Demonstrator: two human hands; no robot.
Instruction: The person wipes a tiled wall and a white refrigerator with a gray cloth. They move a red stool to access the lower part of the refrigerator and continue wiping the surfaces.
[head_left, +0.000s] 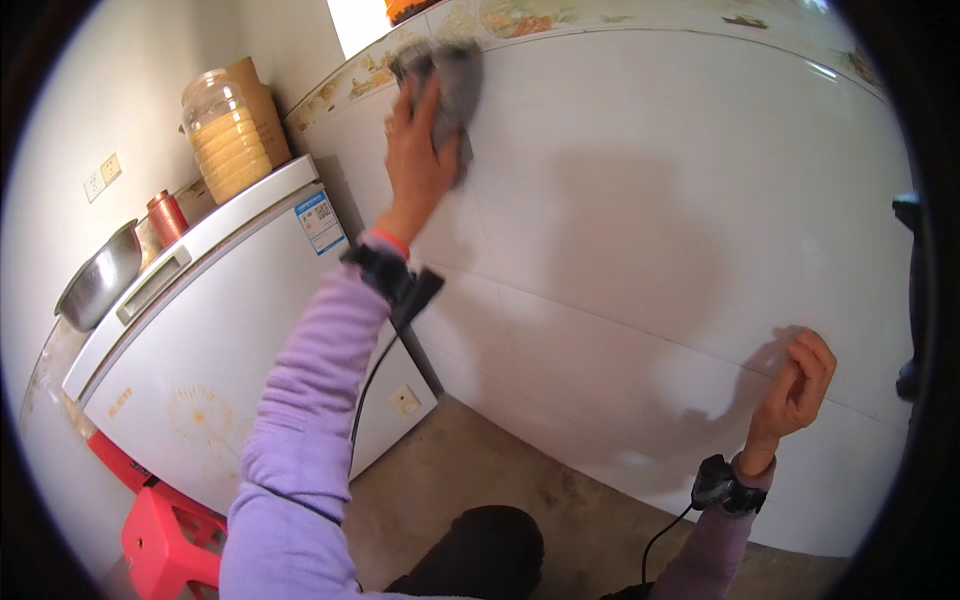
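Observation:
My left hand (421, 154) is raised and presses a dark grey cloth (459, 82) to the white tiled wall (622, 247), just beside the patterned border strip. The cloth is blurred and bunched around my fingers. Lower on the right, my right hand (799, 382) holds nothing. Its fingers are curled together close to the tiles, and whether they touch the wall cannot be told.
A white chest freezer (225, 337) stands at left against the wall. On it are a plastic jar of yellow grain (229, 146), a cardboard box (262, 112), a red canister (166, 217) and a steel basin (101, 277). A red plastic stool (161, 536) is below. Cables hang from both wrists.

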